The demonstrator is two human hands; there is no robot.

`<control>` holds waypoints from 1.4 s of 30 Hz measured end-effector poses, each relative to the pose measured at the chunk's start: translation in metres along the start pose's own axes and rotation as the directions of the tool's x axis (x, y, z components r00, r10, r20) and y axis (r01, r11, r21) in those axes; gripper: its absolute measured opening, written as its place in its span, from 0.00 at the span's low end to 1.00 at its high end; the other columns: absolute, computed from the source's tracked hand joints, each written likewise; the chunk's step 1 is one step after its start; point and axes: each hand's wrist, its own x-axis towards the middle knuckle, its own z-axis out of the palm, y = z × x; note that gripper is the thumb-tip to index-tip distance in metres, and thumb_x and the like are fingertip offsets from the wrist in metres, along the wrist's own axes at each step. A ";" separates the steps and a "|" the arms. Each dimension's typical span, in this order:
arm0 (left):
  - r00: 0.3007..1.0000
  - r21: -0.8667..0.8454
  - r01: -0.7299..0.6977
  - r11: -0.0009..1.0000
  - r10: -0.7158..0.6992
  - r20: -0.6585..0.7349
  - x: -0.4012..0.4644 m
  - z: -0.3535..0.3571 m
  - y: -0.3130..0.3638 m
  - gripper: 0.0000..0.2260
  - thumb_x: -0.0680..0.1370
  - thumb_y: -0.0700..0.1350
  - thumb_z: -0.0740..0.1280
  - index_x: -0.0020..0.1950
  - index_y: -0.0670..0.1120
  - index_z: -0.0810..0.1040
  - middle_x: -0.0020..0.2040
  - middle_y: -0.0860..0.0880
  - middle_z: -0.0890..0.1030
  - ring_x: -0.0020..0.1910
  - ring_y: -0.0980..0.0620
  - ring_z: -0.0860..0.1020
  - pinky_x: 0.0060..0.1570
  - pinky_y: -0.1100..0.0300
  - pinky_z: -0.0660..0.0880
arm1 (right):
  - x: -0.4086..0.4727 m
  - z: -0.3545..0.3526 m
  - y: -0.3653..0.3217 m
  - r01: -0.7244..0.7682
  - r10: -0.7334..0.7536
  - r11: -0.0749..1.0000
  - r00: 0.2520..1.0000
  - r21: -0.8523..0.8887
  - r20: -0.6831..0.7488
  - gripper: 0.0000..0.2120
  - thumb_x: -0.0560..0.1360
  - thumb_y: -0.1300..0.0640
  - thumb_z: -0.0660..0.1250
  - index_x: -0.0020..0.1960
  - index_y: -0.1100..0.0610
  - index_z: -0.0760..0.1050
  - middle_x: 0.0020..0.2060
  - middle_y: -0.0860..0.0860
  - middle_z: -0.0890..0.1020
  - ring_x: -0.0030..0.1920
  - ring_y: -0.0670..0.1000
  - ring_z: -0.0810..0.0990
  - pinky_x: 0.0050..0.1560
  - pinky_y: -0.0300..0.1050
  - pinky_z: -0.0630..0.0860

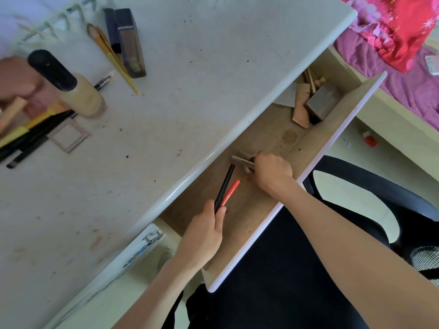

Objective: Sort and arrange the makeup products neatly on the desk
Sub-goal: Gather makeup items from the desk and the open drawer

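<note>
Left hand [202,233] grips 2 pencils [225,188], mid-frame drawer [261,210] | right hand [273,172] grasps brown stick [241,160] | products upper left on desk [190,91]; drawer's upper-right items left.

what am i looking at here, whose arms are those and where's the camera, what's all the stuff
There is no machine: a person wears a camera on the head, looking down at their own arms. The left hand grips a black pencil and a red pencil over an open drawer. The right hand grips a brownish item inside the drawer; what it is I cannot tell. On the desk stand a foundation bottle, a dark tube and several pencils.
</note>
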 end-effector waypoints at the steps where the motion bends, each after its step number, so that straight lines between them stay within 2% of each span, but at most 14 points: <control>1: 1.000 -0.001 -0.024 1.000 0.024 0.003 -0.002 -0.002 0.001 0.09 0.81 0.52 0.49 0.50 0.48 0.63 0.30 0.52 0.71 0.25 0.56 0.71 0.26 0.64 0.68 | -0.008 -0.004 0.001 0.011 -0.012 1.000 1.000 -0.012 -0.021 0.15 0.79 0.52 0.60 0.59 0.62 0.69 0.52 0.57 0.79 0.51 0.58 0.79 0.39 0.46 0.70; 4: 0.998 -0.086 -0.060 0.995 0.061 0.006 -0.013 -0.008 0.005 0.14 0.80 0.53 0.49 0.49 0.46 0.69 0.25 0.54 0.66 0.20 0.57 0.67 0.22 0.66 0.62 | -0.034 -0.014 0.005 0.003 -0.003 1.000 0.998 0.011 -0.068 0.20 0.78 0.44 0.59 0.58 0.61 0.68 0.49 0.57 0.80 0.48 0.58 0.79 0.38 0.46 0.68; 6: 0.997 -0.179 -0.077 0.981 0.075 -0.017 -0.022 -0.013 0.009 0.14 0.80 0.52 0.49 0.48 0.47 0.71 0.23 0.55 0.63 0.18 0.56 0.64 0.22 0.65 0.60 | -0.052 -0.023 0.008 -0.046 0.056 0.993 0.994 0.110 -0.091 0.21 0.78 0.42 0.59 0.57 0.60 0.67 0.44 0.55 0.79 0.43 0.57 0.78 0.37 0.45 0.68; 8: 0.993 -0.231 -0.113 0.966 0.103 -0.055 -0.031 -0.020 0.013 0.13 0.80 0.51 0.50 0.48 0.48 0.71 0.24 0.55 0.63 0.19 0.55 0.61 0.23 0.62 0.59 | -0.071 -0.030 0.009 -0.110 0.146 0.945 0.984 0.307 -0.097 0.22 0.76 0.40 0.59 0.55 0.59 0.68 0.40 0.53 0.76 0.39 0.54 0.76 0.36 0.45 0.71; 11: 0.981 -0.282 -0.163 0.945 0.124 -0.151 -0.048 -0.035 0.020 0.09 0.81 0.48 0.51 0.51 0.51 0.71 0.26 0.55 0.64 0.20 0.57 0.63 0.23 0.65 0.62 | -0.096 -0.040 0.002 -0.118 0.221 0.805 0.969 0.582 -0.109 0.25 0.73 0.36 0.61 0.55 0.57 0.71 0.39 0.52 0.78 0.37 0.52 0.78 0.38 0.48 0.78; 14: 0.947 -0.293 -0.177 0.940 0.081 -0.312 -0.062 -0.057 0.021 0.09 0.81 0.44 0.53 0.54 0.52 0.71 0.33 0.57 0.70 0.32 0.64 0.71 0.34 0.72 0.67 | -0.105 -0.056 -0.022 -0.017 0.155 0.766 0.975 0.642 -0.159 0.25 0.72 0.37 0.63 0.56 0.57 0.71 0.39 0.51 0.78 0.37 0.49 0.77 0.38 0.45 0.77; 16: 0.920 -0.252 -0.150 0.956 0.041 -0.390 -0.065 -0.073 0.013 0.11 0.81 0.44 0.53 0.60 0.50 0.71 0.42 0.57 0.72 0.40 0.63 0.72 0.40 0.73 0.68 | -0.102 -0.071 -0.044 0.058 0.085 0.734 0.981 0.677 -0.175 0.23 0.72 0.39 0.65 0.56 0.56 0.71 0.39 0.49 0.78 0.35 0.48 0.77 0.36 0.43 0.77; 21: 0.866 -0.004 0.020 1.000 -0.020 -0.500 -0.056 -0.120 -0.029 0.17 0.81 0.42 0.53 0.70 0.43 0.64 0.48 0.51 0.67 0.41 0.53 0.72 0.42 0.62 0.72 | -0.085 -0.090 -0.106 0.147 -0.071 0.806 0.986 0.574 -0.153 0.21 0.73 0.43 0.67 0.57 0.57 0.69 0.43 0.52 0.80 0.40 0.53 0.81 0.43 0.51 0.81; 25: 0.853 0.255 0.131 0.958 0.022 -0.521 -0.039 -0.138 -0.060 0.22 0.75 0.36 0.64 0.69 0.36 0.65 0.49 0.40 0.73 0.43 0.47 0.72 0.43 0.55 0.73 | -0.071 -0.097 -0.144 0.131 -0.080 0.902 0.987 0.412 -0.139 0.21 0.74 0.44 0.66 0.57 0.58 0.67 0.43 0.52 0.76 0.42 0.54 0.77 0.40 0.46 0.73; 29: 0.839 0.333 0.157 0.930 0.053 -0.542 -0.019 -0.141 -0.062 0.30 0.70 0.36 0.70 0.70 0.35 0.63 0.50 0.39 0.73 0.44 0.45 0.73 0.45 0.54 0.74 | -0.056 -0.102 -0.171 0.149 -0.098 0.918 0.983 0.368 -0.154 0.21 0.74 0.44 0.66 0.59 0.57 0.67 0.48 0.55 0.78 0.46 0.56 0.77 0.41 0.46 0.70; 33: 0.798 0.240 0.058 0.969 0.099 -0.595 0.005 -0.147 -0.047 0.30 0.74 0.37 0.67 0.72 0.36 0.59 0.60 0.38 0.70 0.55 0.43 0.71 0.54 0.52 0.73 | -0.046 -0.110 -0.186 0.199 -0.126 0.869 0.974 0.453 -0.186 0.20 0.75 0.48 0.67 0.61 0.57 0.66 0.49 0.56 0.78 0.43 0.55 0.74 0.42 0.47 0.72; 36: 0.778 0.212 -0.066 0.975 0.183 -0.601 0.014 -0.147 -0.048 0.29 0.75 0.37 0.65 0.73 0.39 0.59 0.59 0.40 0.70 0.56 0.45 0.70 0.55 0.52 0.72 | -0.045 -0.113 -0.188 0.261 -0.156 0.815 0.959 0.518 -0.237 0.24 0.75 0.54 0.67 0.68 0.57 0.63 0.57 0.57 0.77 0.51 0.57 0.76 0.50 0.47 0.72; 39: 0.759 0.304 -0.139 0.943 0.298 -0.578 0.009 -0.142 -0.061 0.22 0.76 0.39 0.62 0.70 0.39 0.65 0.60 0.42 0.74 0.57 0.45 0.73 0.55 0.52 0.72 | -0.048 -0.108 -0.187 0.344 -0.183 0.764 0.927 0.546 -0.328 0.26 0.75 0.59 0.66 0.71 0.57 0.62 0.60 0.56 0.74 0.57 0.56 0.75 0.52 0.42 0.70; 42: 0.749 0.398 -0.197 0.896 0.400 -0.528 0.004 -0.135 -0.073 0.20 0.78 0.43 0.56 0.70 0.38 0.66 0.66 0.42 0.72 0.66 0.44 0.70 0.65 0.50 0.68 | -0.056 -0.099 -0.189 0.430 -0.210 0.709 0.885 0.558 -0.416 0.25 0.74 0.63 0.66 0.69 0.56 0.64 0.55 0.55 0.73 0.51 0.52 0.74 0.46 0.33 0.66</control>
